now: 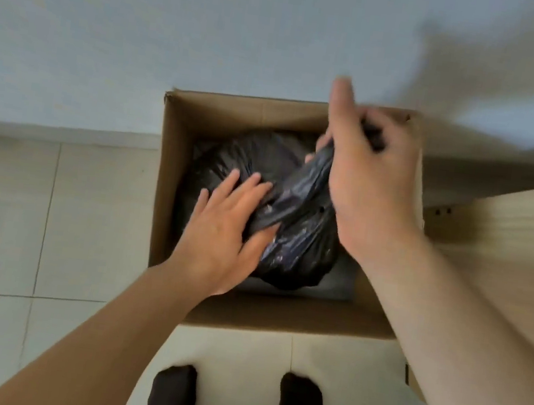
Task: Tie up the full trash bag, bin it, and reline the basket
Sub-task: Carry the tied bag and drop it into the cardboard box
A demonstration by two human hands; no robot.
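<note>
The black trash bag (pixel 291 239) sits inside the cardboard box (pixel 172 190) on the tiled floor (pixel 2 218), against a pale wall (pixel 147 16). My right hand (pixel 370 182) grips its gathered neck, fingers curled round the film; my left hand (pixel 221 230) presses flat, fingers spread. It looks soft, thin and slippery, probably light, so the bunched neck is the best hold. A wooden surface (pixel 509 234) lies right.

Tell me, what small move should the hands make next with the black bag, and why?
Probably draw the gathered neck tight. The right hand grips a twisted strip of the black bag, while the left hand presses flat on it inside the cardboard box; no finished knot is visible.
</note>
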